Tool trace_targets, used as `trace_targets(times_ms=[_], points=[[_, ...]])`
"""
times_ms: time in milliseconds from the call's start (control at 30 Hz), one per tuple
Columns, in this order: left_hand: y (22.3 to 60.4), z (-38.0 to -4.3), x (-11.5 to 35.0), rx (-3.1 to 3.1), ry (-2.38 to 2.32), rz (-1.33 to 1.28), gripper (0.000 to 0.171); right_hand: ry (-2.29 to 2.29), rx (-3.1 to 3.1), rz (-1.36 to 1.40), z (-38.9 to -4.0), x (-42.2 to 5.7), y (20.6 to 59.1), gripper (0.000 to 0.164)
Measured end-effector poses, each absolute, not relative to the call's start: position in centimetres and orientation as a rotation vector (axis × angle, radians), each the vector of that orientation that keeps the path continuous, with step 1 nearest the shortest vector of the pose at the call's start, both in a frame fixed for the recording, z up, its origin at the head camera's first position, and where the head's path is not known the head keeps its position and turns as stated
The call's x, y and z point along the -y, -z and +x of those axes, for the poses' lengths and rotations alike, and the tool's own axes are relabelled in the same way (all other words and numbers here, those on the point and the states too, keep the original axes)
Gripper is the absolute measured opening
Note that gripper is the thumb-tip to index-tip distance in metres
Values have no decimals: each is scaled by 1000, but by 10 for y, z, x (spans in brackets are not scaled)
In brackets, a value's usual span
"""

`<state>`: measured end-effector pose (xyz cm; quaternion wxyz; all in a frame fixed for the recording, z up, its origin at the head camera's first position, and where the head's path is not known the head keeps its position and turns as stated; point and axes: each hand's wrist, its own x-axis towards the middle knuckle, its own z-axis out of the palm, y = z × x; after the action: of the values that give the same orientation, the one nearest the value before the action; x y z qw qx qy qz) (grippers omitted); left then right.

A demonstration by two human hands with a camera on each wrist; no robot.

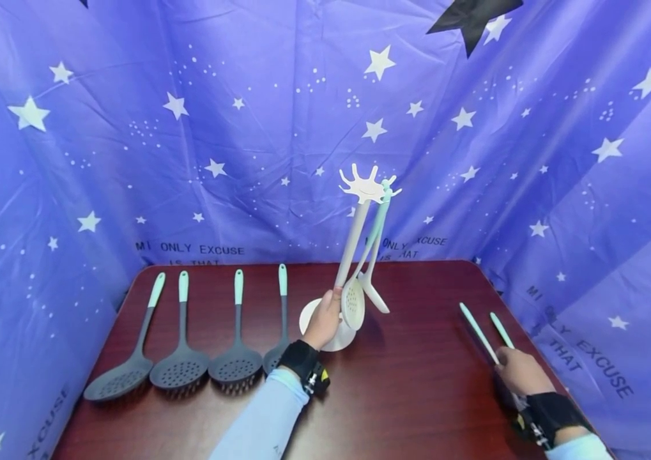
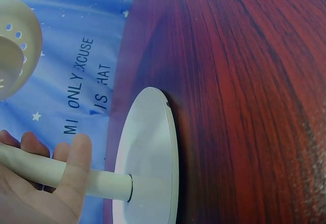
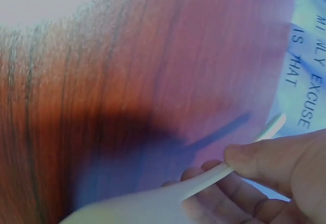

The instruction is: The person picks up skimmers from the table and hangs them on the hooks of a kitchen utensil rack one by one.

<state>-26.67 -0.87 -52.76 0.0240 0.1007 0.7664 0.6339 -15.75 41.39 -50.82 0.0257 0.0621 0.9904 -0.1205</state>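
My left hand (image 1: 324,322) grips the pole (image 2: 104,184) of a white utensil stand (image 1: 352,246) low down, just above its round base (image 2: 147,152). Branching hooks fan out at the stand's top. From them hang a pale perforated skimmer (image 1: 354,306) and another pale utensil (image 1: 376,298) behind it. Over at the right side of the table, my right hand (image 1: 525,372) pinches a white utensil with a mint-tipped handle (image 1: 478,331) between thumb and fingers. Its broad end (image 3: 127,208) runs out of the right wrist view, so I cannot tell its kind.
Several dark grey skimmers (image 1: 180,369) with mint handles lie in a row on the left of the dark red table (image 1: 405,396). A second mint handle (image 1: 501,329) lies beyond my right hand. A blue star-printed curtain (image 1: 279,160) surrounds the table's back and sides.
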Motion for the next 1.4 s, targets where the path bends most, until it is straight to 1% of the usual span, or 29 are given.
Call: trace_targets(times_ms=[200, 367, 700, 1033, 1233, 1400], points=[[528, -267, 10, -2366, -1972, 313, 64, 411, -3142, 41, -155, -401, 495, 12], [529, -267, 10, -2346, -1980, 314, 65, 443, -3168, -12, -155, -385, 489, 17], [526, -266, 9, -2350, -1980, 305, 66, 672, -3047, 67, -159, -357, 477, 24], [523, -268, 9, -2382, -1964, 322, 66, 903, -3040, -6, -168, -339, 473, 23], [525, -269, 10, -2384, -1969, 313, 66, 899, -3127, -75, -175, -326, 470, 22], [528, -268, 9, -2361, -1980, 324, 63, 859, -3216, -115, -180, -316, 466, 25]])
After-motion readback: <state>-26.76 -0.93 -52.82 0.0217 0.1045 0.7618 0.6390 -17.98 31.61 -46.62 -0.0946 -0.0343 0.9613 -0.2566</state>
